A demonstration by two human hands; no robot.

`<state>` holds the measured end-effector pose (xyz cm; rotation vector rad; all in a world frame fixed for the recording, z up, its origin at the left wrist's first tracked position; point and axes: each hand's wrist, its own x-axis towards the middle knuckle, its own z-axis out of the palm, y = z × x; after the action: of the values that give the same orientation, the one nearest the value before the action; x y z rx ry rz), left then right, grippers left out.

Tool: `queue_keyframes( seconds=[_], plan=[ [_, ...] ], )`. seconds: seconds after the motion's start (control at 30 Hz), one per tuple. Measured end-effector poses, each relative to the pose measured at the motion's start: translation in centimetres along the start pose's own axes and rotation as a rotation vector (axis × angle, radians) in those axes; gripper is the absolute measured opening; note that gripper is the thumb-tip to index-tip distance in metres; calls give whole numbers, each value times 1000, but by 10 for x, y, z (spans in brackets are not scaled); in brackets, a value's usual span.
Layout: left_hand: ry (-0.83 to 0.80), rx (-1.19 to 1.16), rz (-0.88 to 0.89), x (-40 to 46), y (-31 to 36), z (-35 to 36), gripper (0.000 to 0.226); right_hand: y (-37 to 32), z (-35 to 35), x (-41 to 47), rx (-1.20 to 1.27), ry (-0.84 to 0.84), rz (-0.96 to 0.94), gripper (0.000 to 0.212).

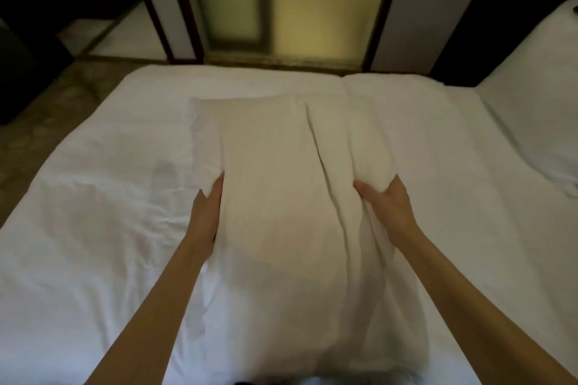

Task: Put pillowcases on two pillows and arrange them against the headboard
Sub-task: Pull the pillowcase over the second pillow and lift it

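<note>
Cream pillow (269,172) lying lengthwise mid-bed, running toward the far edge, left hand (208,212) pressed flat against its left side, fingers straight, right hand (386,208) closed on a bunched fold of its white pillowcase (369,147), rumpled white bed sheet (93,228) all around.

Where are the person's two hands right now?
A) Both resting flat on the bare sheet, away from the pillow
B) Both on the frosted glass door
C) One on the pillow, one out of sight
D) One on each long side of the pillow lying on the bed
D: the left hand presses the pillow's left edge and the right hand grips bunched fabric on its right side.
</note>
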<state>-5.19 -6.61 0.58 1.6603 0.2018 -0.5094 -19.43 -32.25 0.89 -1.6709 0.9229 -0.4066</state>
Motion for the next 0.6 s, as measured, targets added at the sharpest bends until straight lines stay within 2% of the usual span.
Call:
queue_keyframes(
  seconds=[0.07,0.17,0.4,0.6],
  plan=[
    [-27,4,29,-27,8,34,78,-5,-49,-9,0,29,-61,71],
    [-91,9,87,-70,24,86,64,-12,-118,-17,21,61,-159,66],
    [-229,6,196,-143,56,190,61,-37,-254,-24,64,130,-271,66],
    [-312,-32,253,-157,74,247,70,-54,-320,-24,92,220,-367,59]
  ],
)
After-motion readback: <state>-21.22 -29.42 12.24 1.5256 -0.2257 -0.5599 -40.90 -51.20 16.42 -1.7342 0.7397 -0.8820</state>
